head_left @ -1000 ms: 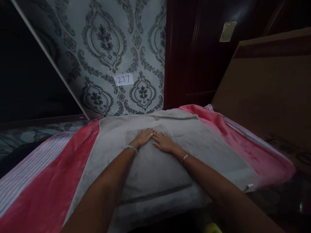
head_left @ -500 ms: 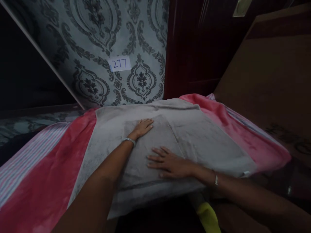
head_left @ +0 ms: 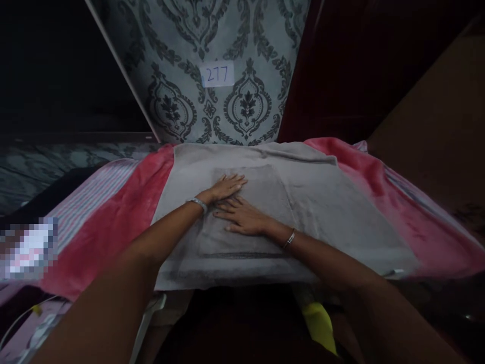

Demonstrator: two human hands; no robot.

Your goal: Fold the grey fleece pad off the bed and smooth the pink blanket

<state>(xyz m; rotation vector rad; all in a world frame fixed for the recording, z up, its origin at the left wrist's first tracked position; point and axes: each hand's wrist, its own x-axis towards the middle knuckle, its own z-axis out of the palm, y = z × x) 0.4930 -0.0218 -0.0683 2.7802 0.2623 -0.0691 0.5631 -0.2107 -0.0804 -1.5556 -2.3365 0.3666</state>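
Note:
My left hand lies flat, fingers stretched out, on a darker grey rectangle of soft cloth. Just in front of it rests my right hand, palm down with fingers spread; its fingertips come close to my left hand. Neither hand grips anything. Beneath the rectangle is a larger pale grey fleecy cloth, mostly smooth, with a rumpled fold along its far edge. I cannot tell whether the rectangle is a separate folded piece or part of the larger cloth.
A red and pink blanket and a striped cloth hang out on both sides under the grey one. Behind stands a patterned wall with a paper label marked 277. A cardboard box is at right, something yellow below.
My right hand has moved up and left across the cloth, closer to my left hand. The view has shifted, so the wall and cloths sit further right.

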